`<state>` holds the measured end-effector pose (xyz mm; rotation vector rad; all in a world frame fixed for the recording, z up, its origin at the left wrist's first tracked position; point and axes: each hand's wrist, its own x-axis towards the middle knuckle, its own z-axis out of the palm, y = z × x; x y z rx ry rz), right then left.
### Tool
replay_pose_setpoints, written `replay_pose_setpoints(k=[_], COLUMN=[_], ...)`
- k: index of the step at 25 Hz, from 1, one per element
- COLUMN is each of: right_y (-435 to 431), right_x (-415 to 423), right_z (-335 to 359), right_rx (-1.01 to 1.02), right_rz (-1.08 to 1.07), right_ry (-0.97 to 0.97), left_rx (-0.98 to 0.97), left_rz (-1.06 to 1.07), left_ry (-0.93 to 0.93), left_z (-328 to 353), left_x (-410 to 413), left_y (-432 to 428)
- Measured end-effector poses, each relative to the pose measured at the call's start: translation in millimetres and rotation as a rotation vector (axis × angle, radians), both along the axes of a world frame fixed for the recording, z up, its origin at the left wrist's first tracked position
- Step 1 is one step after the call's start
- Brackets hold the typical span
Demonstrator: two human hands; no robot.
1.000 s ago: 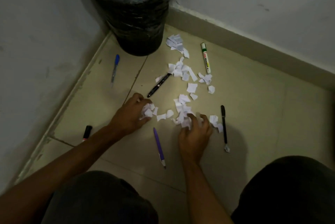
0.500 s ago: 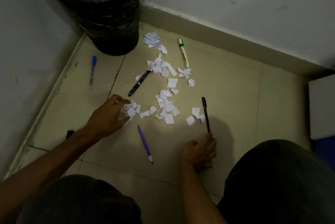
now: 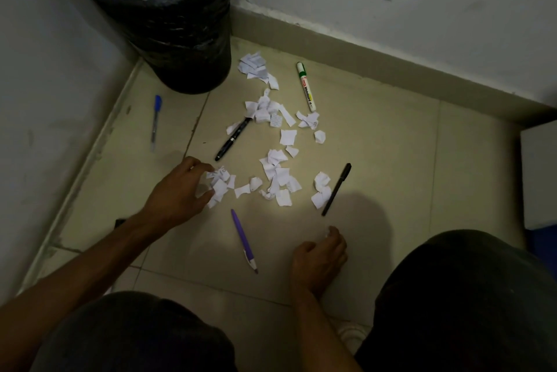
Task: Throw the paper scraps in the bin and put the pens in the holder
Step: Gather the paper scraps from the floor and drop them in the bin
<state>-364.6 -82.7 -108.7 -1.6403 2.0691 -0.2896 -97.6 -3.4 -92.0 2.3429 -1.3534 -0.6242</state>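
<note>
Left hand (image 3: 177,194): curling round a clump of paper scraps (image 3: 218,185), centre left.
Right hand (image 3: 319,257): resting loosely curled, lower centre; whether gripping anything, cannot tell.
Bin (image 3: 168,25): standing upper left.
Pens: black pen (image 3: 336,189) lying just beside the scraps, right of centre.

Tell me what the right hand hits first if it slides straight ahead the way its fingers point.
Probably the near end of the black pen, just beyond the right hand; bare floor lies between them.

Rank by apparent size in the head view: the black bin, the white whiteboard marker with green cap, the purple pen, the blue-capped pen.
1. Black lined bin, by far the largest.
2. Purple pen, though it lies nearer the camera.
3. White whiteboard marker with green cap and blue-capped pen: too alike in length to rank.
</note>
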Motion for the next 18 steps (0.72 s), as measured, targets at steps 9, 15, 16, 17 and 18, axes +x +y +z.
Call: replay_pose_setpoints(k=[9,15,16,17,18], right_y=[-7.3,-39.2,-41.2,-44.6,-49.6], right_x=[34.7,33.0,33.7,35.5,37.3], right_z=[6.9,9.4,9.6,9.1,8.4], right_rx=[-0.064,-0.147,-0.138,-0.110,-0.063], right_rz=[0.345,0.057,0.101,0.153,0.196], right_ry=[-0.177,-0.179,-0.156,-0.113,-0.055], left_rx=[-0.023,-0.007,0.012,0.052,0.117], left_rz=[0.011,0.039,0.059,0.088,0.120], left_ry=[0.016,-0.011,-0.022,-0.039,-0.054], left_z=[3.2,4.5,5.4,5.3,4.7], left_x=[-1.4,-6.8,-7.0,-6.4,-6.0], left_y=[-3.4,-1.4,-1.0,-0.1,-0.7])
